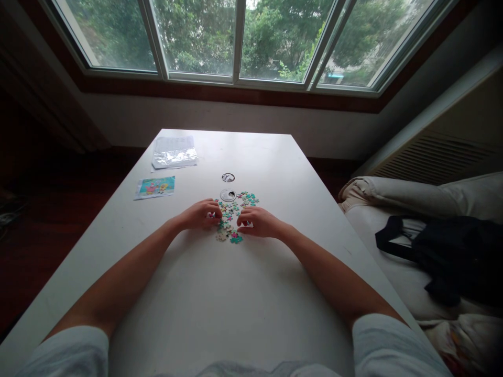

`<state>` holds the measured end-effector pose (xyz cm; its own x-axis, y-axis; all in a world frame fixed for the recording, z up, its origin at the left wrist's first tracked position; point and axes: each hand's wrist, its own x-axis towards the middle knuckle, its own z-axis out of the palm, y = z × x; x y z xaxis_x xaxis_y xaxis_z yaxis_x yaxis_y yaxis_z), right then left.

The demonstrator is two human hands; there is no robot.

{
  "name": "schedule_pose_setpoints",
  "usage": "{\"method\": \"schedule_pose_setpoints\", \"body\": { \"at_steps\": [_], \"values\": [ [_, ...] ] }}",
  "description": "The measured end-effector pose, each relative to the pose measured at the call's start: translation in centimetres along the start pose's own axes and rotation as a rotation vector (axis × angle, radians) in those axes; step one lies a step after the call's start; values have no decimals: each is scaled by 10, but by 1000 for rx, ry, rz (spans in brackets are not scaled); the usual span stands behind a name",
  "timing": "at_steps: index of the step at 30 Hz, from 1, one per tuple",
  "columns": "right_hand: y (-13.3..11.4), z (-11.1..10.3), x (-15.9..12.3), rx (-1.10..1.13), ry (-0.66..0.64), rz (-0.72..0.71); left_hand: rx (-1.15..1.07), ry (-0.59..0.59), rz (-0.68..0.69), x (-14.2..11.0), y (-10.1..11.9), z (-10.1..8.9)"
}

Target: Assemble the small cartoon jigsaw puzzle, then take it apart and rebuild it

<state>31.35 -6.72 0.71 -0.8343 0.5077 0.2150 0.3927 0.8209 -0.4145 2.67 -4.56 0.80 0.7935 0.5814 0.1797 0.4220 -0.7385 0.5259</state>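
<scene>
Loose jigsaw pieces (225, 229) in teal, cream and pink lie in a small heap on the white table (231, 303). My left hand (199, 214) is at the heap's left side, fingers curled in a pinch, with a pinkish piece showing between finger and thumb. On the right side, my right hand (259, 222) rests low with bent fingers, thumb and index a little apart at the edge of the pieces. I see nothing held in it. A round silvery disc (228, 195) lies just beyond the heap, with a second round disc (228, 177) farther back.
A small colourful picture sheet (155, 187) lies on the left of the table. Behind it is a clear plastic sleeve over paper (175, 152). To the right stands a pale sofa (377, 209) with a dark bag (451, 251). A window (236, 42) is ahead.
</scene>
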Motion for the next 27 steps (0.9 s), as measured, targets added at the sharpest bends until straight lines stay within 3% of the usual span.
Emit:
{"method": "schedule_pose_setpoints", "body": {
  "at_steps": [10,16,21,27],
  "values": [
    [-25,11,2,-271,-33,-42,-4,8,-57,2,-4,7],
    [-29,11,5,-332,-56,-77,30,73,-102,3,-6,8],
    [-27,13,6,-318,-64,-111,91,201,-193,1,-16,9],
    [-24,17,7,-209,-48,-79,246,420,-478,-8,-41,4]
  ]
}}
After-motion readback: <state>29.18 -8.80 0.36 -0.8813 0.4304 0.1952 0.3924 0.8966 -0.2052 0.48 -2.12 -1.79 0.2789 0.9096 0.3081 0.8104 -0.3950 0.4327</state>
